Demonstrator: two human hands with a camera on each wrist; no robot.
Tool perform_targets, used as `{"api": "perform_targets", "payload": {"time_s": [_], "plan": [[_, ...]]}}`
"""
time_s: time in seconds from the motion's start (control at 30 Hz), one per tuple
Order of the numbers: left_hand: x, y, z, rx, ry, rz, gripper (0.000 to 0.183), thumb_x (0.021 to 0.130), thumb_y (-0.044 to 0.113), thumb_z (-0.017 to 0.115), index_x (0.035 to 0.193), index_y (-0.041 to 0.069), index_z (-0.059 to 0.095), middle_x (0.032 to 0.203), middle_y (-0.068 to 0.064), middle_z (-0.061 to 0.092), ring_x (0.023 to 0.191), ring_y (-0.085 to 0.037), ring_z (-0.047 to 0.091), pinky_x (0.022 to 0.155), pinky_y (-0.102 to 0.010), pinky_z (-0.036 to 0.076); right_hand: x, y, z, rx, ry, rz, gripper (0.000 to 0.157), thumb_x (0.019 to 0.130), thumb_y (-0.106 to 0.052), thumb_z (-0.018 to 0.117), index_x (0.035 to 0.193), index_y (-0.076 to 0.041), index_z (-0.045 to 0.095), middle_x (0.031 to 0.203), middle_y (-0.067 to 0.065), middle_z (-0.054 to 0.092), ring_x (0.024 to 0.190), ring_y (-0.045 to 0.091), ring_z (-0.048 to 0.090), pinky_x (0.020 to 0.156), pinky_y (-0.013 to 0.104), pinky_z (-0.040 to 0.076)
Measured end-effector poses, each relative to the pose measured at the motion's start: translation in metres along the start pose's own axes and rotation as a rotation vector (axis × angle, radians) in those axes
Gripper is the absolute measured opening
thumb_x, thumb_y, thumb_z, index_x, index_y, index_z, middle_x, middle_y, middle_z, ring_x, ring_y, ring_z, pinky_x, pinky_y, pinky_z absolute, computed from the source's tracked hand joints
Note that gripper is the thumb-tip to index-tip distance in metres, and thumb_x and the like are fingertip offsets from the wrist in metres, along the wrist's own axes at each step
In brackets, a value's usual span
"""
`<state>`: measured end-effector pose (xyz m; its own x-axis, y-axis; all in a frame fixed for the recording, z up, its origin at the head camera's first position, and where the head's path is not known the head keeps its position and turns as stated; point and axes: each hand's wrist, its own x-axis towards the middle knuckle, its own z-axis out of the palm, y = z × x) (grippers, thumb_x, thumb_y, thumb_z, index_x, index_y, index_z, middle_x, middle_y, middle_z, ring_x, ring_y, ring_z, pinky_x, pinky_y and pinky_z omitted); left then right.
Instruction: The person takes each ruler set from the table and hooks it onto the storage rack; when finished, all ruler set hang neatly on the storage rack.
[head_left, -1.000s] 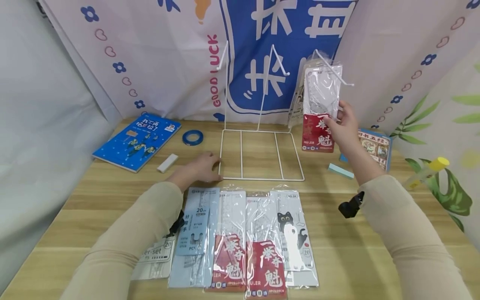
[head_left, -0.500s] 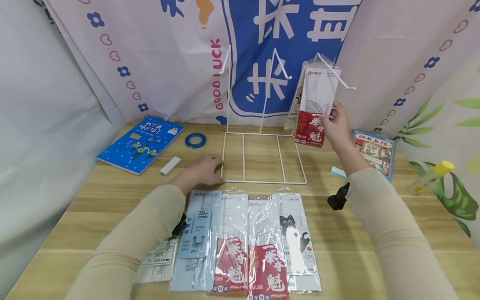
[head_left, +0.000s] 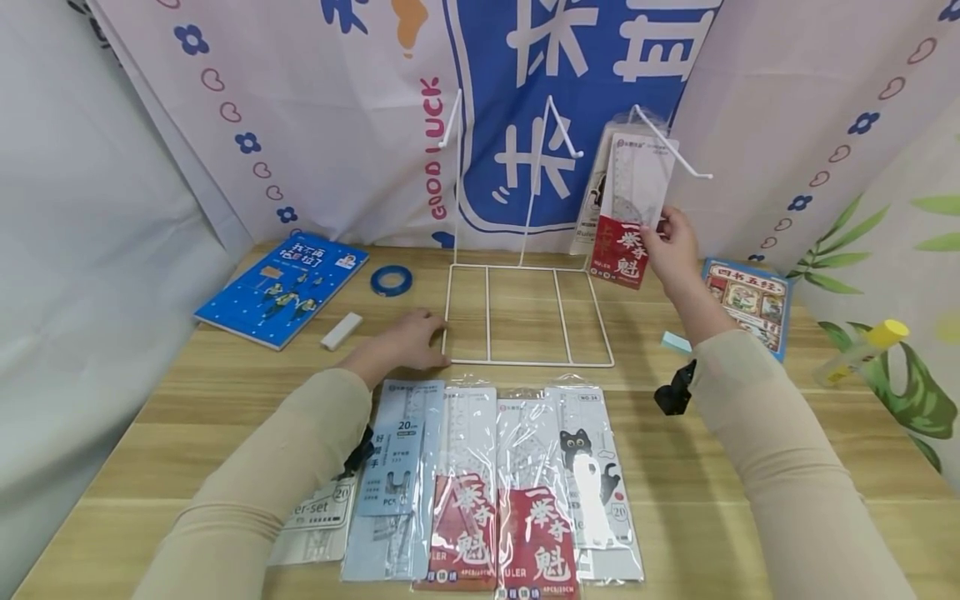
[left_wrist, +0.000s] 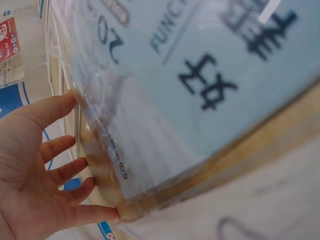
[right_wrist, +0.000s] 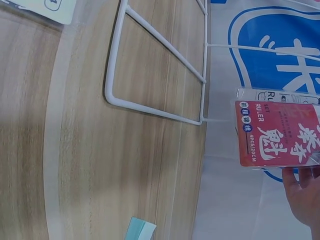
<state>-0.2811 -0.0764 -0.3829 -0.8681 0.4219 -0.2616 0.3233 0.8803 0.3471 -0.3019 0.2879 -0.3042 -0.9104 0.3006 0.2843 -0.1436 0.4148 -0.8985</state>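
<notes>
In the head view my right hand [head_left: 675, 250] pinches the right edge of a clear-wrapped ruler set [head_left: 622, 242] with a red lower part. Its top lies by the right hook [head_left: 675, 154] of a white wire rack [head_left: 525, 363]; whether the hook passes through it is unclear. Behind it hangs another ruler set [head_left: 588, 217], partly hidden. In the right wrist view the red ruler set [right_wrist: 275, 132] is in front and my right hand [right_wrist: 304, 200] at its edge. My left hand [head_left: 408, 340] rests at the rack's front left corner, fingers loosely extended in the left wrist view.
Several packaged ruler sets lie in a row before the rack: a blue one [head_left: 390, 475], red ones [head_left: 461, 533], a cat one [head_left: 592, 467]. Around stand a blue book [head_left: 281, 283], blue tape [head_left: 391, 281], a white eraser [head_left: 341, 331], a second book [head_left: 750, 304] and a yellow-capped tube [head_left: 862, 354].
My right hand has moved slightly left with the red ruler set, which now tilts and sits closer to the set behind it. My left hand stays at the rack's corner.
</notes>
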Motion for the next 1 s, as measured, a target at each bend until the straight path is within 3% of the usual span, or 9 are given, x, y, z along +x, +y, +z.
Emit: {"api": "perform_targets", "payload": {"time_s": [0.23,0.43,0.7,0.9,1.0], "plan": [[0.003,0.0,0.002,-0.002,-0.002,0.011,0.068,0.079,0.039,0.066,0.135,0.013,0.039,0.143,-0.019,0.022,0.128,-0.036,0.025,0.102,-0.051,0.025,-0.008,0.004,-0.013,0.022,-0.019,0.071,0.04,0.093,-0.015,0.046,0.13,0.0,0.038,0.099,0.003,0.053,0.078,0.006,0.054,0.062,0.015,0.048],[0.004,-0.001,0.0,-0.001,0.0,0.001,0.068,0.079,0.039,0.066,0.135,0.013,0.039,0.143,-0.019,0.022,0.128,-0.036,0.026,0.101,-0.052,0.027,-0.028,0.002,-0.033,0.055,-0.058,0.154,0.035,0.093,-0.016,0.047,0.125,-0.003,0.041,0.094,0.001,0.056,0.078,0.007,0.058,0.065,0.019,0.051],[0.005,-0.001,-0.002,-0.014,0.001,-0.003,0.069,0.078,0.039,0.067,0.135,0.012,0.038,0.143,-0.019,0.023,0.127,-0.036,0.026,0.101,-0.052,0.026,-0.076,0.0,-0.065,-0.096,-0.311,0.226,0.051,0.094,-0.026,0.046,0.132,0.005,0.031,0.104,0.007,0.055,0.086,0.008,0.057,0.074,0.026,0.052],[0.006,-0.001,0.001,-0.013,-0.008,-0.011,0.069,0.079,0.039,0.066,0.136,0.012,0.038,0.143,-0.019,0.022,0.128,-0.036,0.024,0.102,-0.052,0.025,-0.133,0.007,-0.071,-0.294,-0.51,0.156,0.053,0.093,-0.026,0.049,0.129,0.009,0.034,0.11,0.022,0.051,0.094,0.026,0.053,0.078,0.038,0.051],[0.006,-0.001,0.002,-0.01,-0.005,-0.008,0.068,0.079,0.038,0.066,0.136,0.012,0.038,0.143,-0.02,0.021,0.128,-0.036,0.024,0.103,-0.052,0.024,-0.164,0.016,-0.063,-0.327,-0.582,0.117,0.05,0.09,-0.022,0.053,0.123,0.014,0.039,0.103,0.022,0.055,0.089,0.032,0.054,0.071,0.036,0.052]]}}
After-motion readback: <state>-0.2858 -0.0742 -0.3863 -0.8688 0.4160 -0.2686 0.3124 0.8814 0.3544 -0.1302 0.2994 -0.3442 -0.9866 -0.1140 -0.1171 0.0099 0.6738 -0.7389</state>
